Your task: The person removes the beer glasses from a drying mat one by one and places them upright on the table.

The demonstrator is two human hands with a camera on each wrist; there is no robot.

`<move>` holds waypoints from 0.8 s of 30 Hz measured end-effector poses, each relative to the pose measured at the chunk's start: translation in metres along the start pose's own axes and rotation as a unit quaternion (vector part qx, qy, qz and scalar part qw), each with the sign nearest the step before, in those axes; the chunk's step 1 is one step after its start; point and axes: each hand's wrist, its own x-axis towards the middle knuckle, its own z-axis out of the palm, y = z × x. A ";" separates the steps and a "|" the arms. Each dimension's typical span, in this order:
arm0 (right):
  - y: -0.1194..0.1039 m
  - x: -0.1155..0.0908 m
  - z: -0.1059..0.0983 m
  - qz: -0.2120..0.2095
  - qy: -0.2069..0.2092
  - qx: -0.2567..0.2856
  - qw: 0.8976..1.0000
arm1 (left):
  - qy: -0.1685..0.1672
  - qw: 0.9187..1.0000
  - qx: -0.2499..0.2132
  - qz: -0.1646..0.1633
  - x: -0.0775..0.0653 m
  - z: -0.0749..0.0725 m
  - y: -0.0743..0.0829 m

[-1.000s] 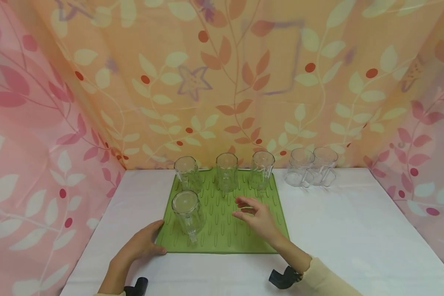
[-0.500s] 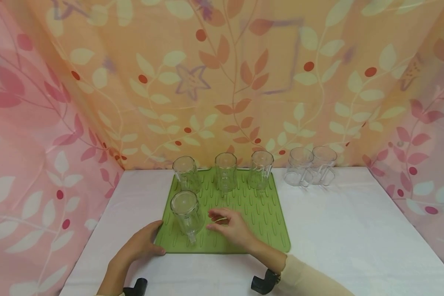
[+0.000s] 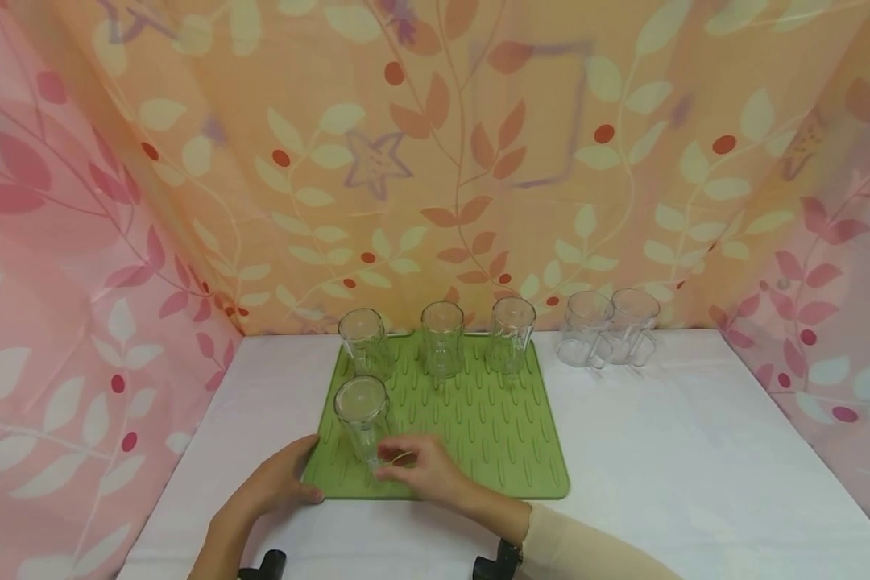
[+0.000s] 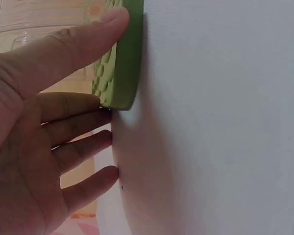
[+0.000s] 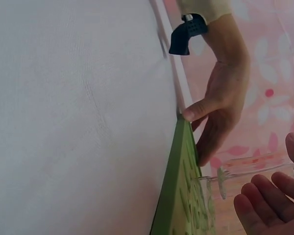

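Note:
A clear glass mug (image 3: 362, 411) stands at the front left of a green ridged mat (image 3: 478, 459), its handle toward the front. My right hand (image 3: 424, 469) is at the mug's handle side, thumb and fingers apart around the handle's lower end in the head view. In the right wrist view the right fingers (image 5: 264, 200) overlap the glass and the thumb is spread from them. My left hand (image 3: 279, 475) rests at the mat's front left corner. Its thumb (image 4: 88, 41) lies along the mat's edge in the left wrist view, the other fingers straight and spread.
Three more glass mugs, a left one (image 3: 365, 342), a middle one (image 3: 443, 338) and a right one (image 3: 511, 334), stand along the mat's back. Beyond its right side, two clear mugs (image 3: 587, 326) stand close together on the white tablecloth (image 3: 681, 451). Patterned cloth (image 3: 435, 161) hangs behind.
My right hand has moved left and toward the front, from over the mat's middle to the front mug's handle. The left hand stays at the mat's corner.

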 end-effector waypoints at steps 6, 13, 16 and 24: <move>0.002 0.004 0.009 -0.003 -0.012 -0.002 1.000 | 0.000 1.000 0.003 -0.002 -0.002 0.000 -0.003; 0.001 0.005 0.017 0.000 0.012 -0.007 1.000 | 0.004 1.000 0.003 0.009 0.000 0.002 -0.002; 0.000 0.006 0.019 -0.005 0.014 -0.023 1.000 | 0.003 1.000 0.007 0.007 0.001 0.003 -0.001; 0.004 0.008 0.017 -0.017 0.029 -0.050 0.998 | -0.002 1.000 0.009 0.011 0.002 0.000 0.001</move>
